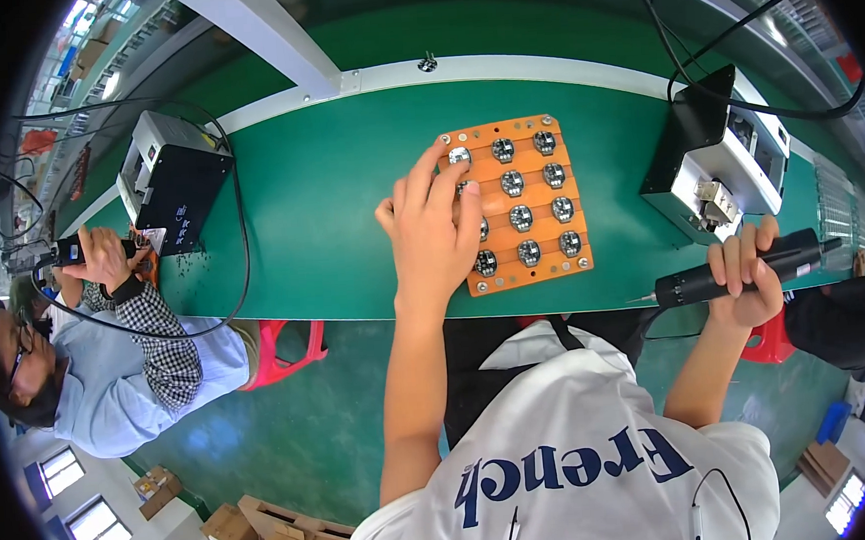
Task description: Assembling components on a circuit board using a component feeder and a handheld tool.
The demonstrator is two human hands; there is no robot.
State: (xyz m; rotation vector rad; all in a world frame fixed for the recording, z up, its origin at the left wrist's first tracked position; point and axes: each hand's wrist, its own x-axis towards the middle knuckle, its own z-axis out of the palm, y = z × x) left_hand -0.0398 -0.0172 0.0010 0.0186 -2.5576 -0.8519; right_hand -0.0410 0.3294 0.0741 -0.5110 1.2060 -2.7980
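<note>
An orange fixture plate (495,203) lies on the green bench in front of me, holding several small round circuit boards (519,218) in rows. My left hand (428,233) rests over its left side, fingers spread, fingertips near the upper-left board; part of the left column is hidden beneath it. Off the bench's front edge to the right, my right hand (749,268) is wrapped round a black electric screwdriver (689,285). The tool lies nearly level, its thin bit pointing left toward the fixture, well apart from it.
A metal-and-black screw feeder box (690,190) stands at the right, with black cables above. Another boxed machine (189,176) is at the left, where a co-worker's hand (107,258) grips a dark tool. A white frame post (260,33) rises behind the bench.
</note>
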